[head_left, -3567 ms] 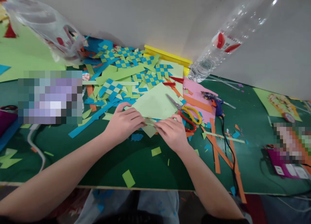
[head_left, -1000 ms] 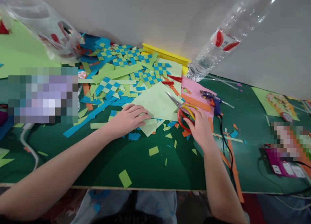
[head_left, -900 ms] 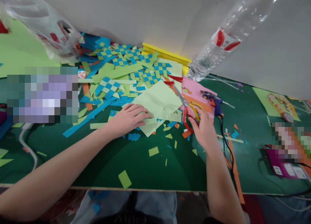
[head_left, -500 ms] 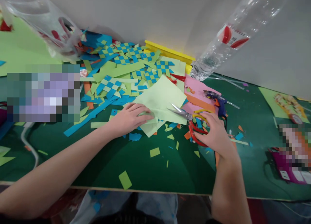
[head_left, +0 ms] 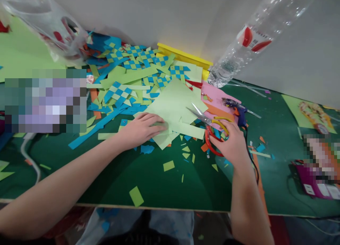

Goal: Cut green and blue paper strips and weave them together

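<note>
Label: 1, white and red, on the bottle [head_left: 252, 41] leaning beyond the sheet [head_left: 172, 100], to its right; characters too small to read. Box [head_left: 309, 181]: 1, magenta, far right of the sheet; white panels, print illegible.

Sheet: 1, pale green, on the table [head_left: 106, 184], beneath the left hand [head_left: 143, 130], which lies palm down, fingers extended across it.

Scissors [head_left: 206, 121]: 1 pair, red and yellow handles, blades parted at the sheet's right edge; whether they touch it cannot be told. Right hand [head_left: 231, 142] clasped on the handles, well apart from the left.

Strip [head_left: 195, 131]: 1, pale green, at the sheet's near right corner.

Woven pieces [head_left: 118, 92]: several, blue and green, heaped left of and beyond the sheet, crowding its far edge.

Pink paper [head_left: 221, 92], glue gun [head_left: 240, 114]: 1 each, right of the sheet; scissors and right hand partly overlap the paper.

Bag [head_left: 47, 18]: 1, clear plastic, far left beyond the sheet.
</note>
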`<state>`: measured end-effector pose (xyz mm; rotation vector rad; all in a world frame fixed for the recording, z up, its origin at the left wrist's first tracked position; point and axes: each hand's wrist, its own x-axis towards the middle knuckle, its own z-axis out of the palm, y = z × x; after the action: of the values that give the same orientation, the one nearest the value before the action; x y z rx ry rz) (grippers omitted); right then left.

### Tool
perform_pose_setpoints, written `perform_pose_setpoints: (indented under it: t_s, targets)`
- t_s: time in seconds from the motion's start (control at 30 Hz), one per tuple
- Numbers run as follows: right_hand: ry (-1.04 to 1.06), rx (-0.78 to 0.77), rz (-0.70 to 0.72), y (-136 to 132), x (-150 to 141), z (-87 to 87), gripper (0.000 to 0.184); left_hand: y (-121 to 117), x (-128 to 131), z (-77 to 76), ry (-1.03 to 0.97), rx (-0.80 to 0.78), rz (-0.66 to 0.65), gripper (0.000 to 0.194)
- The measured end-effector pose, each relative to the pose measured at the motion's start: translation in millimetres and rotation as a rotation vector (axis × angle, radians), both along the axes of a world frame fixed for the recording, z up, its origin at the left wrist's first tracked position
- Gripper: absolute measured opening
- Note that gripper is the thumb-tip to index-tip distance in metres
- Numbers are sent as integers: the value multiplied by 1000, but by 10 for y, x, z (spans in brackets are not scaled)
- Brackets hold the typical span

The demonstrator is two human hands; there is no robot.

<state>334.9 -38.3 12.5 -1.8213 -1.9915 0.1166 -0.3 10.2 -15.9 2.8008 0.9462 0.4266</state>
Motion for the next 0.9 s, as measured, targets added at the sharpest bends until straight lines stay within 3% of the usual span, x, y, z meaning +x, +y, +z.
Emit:
perform_pose_setpoints:
  t_s: [0.13, 0.23, 0.37, 0.53, 0.7, 0.9]
  targets:
    - [-71, 56, -132, 25, 4, -76, 48, 2, -1, -6, -6, -16, 2, 33]
    - [-63, 118, -158, 7, 51, -26, 49, 1, 1, -5, -9, -20, 4, 34]
    - [66, 77, 46, -43, 113, 106, 54, -2, 4, 4, 0, -7, 3, 35]
    - [-48, -123, 310, -67, 92, 105, 52, -6, 6, 10, -2, 2, 4, 33]
    - [-60, -229, 356, -57, 50, 35, 51, -12, 10, 15, 5, 12, 2, 32]
    - [-56, -229, 353, -64, 11, 42, 50, -11, 8, 2, 8, 33, -5, 35]
